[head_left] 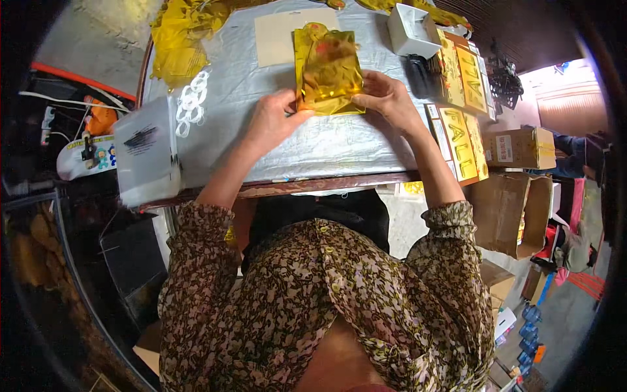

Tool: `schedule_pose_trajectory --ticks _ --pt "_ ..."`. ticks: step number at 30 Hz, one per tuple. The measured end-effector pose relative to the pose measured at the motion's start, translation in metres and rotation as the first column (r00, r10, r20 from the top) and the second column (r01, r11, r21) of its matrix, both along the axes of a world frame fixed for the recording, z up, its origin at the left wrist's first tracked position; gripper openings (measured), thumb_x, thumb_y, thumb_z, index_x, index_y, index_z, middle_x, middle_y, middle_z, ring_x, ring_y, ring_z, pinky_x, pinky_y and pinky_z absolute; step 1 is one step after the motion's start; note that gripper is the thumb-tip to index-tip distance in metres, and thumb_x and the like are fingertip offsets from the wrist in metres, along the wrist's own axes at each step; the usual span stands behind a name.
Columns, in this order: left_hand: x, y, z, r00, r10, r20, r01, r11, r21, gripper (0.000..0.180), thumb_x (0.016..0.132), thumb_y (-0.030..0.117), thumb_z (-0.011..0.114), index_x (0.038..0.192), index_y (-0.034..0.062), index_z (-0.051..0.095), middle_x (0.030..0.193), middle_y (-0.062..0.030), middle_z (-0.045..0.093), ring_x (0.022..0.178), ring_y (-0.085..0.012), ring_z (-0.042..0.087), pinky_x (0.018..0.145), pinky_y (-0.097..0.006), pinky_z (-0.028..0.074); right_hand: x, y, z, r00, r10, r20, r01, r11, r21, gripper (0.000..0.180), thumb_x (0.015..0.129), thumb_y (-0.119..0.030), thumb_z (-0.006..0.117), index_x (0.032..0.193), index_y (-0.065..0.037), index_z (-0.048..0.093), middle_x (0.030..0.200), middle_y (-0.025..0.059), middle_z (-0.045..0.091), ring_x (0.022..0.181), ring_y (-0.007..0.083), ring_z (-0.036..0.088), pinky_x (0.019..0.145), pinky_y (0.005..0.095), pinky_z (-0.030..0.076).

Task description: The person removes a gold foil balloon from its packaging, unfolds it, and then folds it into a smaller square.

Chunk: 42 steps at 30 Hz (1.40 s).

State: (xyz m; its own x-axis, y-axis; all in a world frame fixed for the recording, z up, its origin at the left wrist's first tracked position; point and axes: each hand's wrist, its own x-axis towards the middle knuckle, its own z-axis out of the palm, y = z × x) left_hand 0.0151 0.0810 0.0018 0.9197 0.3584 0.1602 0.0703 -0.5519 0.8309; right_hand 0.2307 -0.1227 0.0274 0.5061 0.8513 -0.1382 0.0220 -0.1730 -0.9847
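A shiny yellow, see-through foil-like sheet or packet [330, 62] with a reddish patch near its top lies at the far middle of the table. My left hand [277, 119] pinches its near left corner between thumb and fingers. At the near right edge, my right hand [390, 103] grips it, the thumb on top and the fingers at its side. Behind the packet and partly under it is a flat beige card [273, 38]. Whether anything is inside the packet I cannot tell.
Crumpled yellow film [183, 49] and white loops [191, 104] lie at left, with clear plastic bags [147, 153] by the table's left corner. At right stand a white open box [413, 32], a black object [420, 73] and stacks of printed cards [464, 140]. Cardboard boxes [501, 212] sit beyond.
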Motion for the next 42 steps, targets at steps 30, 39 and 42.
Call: schedule_pose_trajectory --ticks 30,39,42 --pt "-0.031 -0.005 0.03 0.997 -0.06 0.049 0.045 0.965 0.258 0.031 0.088 -0.001 0.057 0.118 0.0067 0.064 0.143 -0.0147 0.057 0.123 -0.0378 0.063 0.097 -0.042 0.055 -0.028 -0.041 0.005 0.802 0.085 0.591 -0.106 0.994 0.0 0.057 0.099 0.005 0.047 0.154 -0.006 0.046 0.164 0.0211 0.039 0.153 0.035 0.036 0.127 0.0413 0.027" --pt "0.036 0.017 -0.01 0.992 -0.001 0.126 -0.069 0.836 0.545 0.058 0.102 0.036 0.063 0.151 0.007 0.049 0.157 -0.0243 0.04 0.146 -0.0426 0.038 0.119 -0.051 0.034 -0.039 0.013 -0.042 0.384 0.062 0.921 0.058 0.994 -0.091 0.06 0.096 -0.004 0.054 0.154 0.003 0.038 0.159 0.0275 0.038 0.149 0.0436 0.037 0.124 0.0518 0.028" --pt "0.04 0.029 -0.012 0.997 -0.003 0.083 -0.047 0.805 0.592 0.057 0.103 0.035 0.063 0.152 0.0097 0.049 0.158 -0.0233 0.039 0.148 -0.0428 0.036 0.121 -0.052 0.031 -0.03 0.031 -0.046 0.403 0.088 0.911 0.027 0.994 -0.107 0.059 0.097 -0.005 0.054 0.153 0.002 0.039 0.16 0.0238 0.039 0.15 0.0411 0.036 0.125 0.0521 0.026"
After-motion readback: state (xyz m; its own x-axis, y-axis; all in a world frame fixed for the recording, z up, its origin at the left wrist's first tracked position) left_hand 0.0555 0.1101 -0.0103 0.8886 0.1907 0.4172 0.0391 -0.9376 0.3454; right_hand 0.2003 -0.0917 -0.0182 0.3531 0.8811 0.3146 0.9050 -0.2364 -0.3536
